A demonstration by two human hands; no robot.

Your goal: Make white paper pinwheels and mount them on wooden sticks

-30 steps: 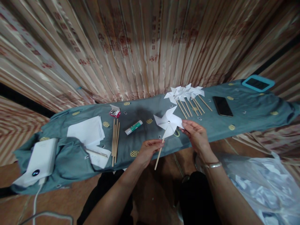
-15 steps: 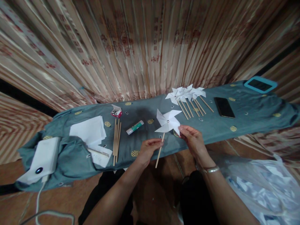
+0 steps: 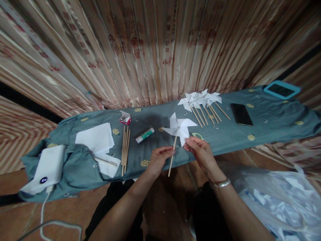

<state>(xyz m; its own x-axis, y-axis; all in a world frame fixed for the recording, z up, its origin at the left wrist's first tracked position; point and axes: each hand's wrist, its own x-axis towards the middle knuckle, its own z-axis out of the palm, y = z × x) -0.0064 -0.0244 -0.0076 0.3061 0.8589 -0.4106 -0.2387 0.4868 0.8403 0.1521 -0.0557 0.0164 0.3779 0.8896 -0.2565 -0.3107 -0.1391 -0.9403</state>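
Observation:
A white paper pinwheel [image 3: 184, 126] with a silver pin at its centre is held up over the front of the table. My left hand [image 3: 160, 159] is closed, pinching its wooden stick [image 3: 171, 164] between thumb and fingers. At the lower right of the pinwheel, my right hand [image 3: 202, 152] pinches the tip of one paper blade. Beyond, a row of similar pinwheels [image 3: 200, 99] lies on the cloth, sticks towards me. Left of my hands rest a glue stick [image 3: 144, 135] and several loose wooden sticks [image 3: 125, 150].
The narrow table has a green-grey cloth [image 3: 155, 115]. Left are a small red box of pins [image 3: 125, 119], white paper sheets [image 3: 95, 137], a pen [image 3: 106, 161] and a white power bank [image 3: 49, 165] with cable. Right are a phone [image 3: 241, 114], a blue-framed device [image 3: 282, 89] and a plastic bag [image 3: 281, 197] below.
The pinwheel's blades have turned about the pin. My right hand has moved slightly left and down, still at a blade tip. My left hand keeps hold of the stick.

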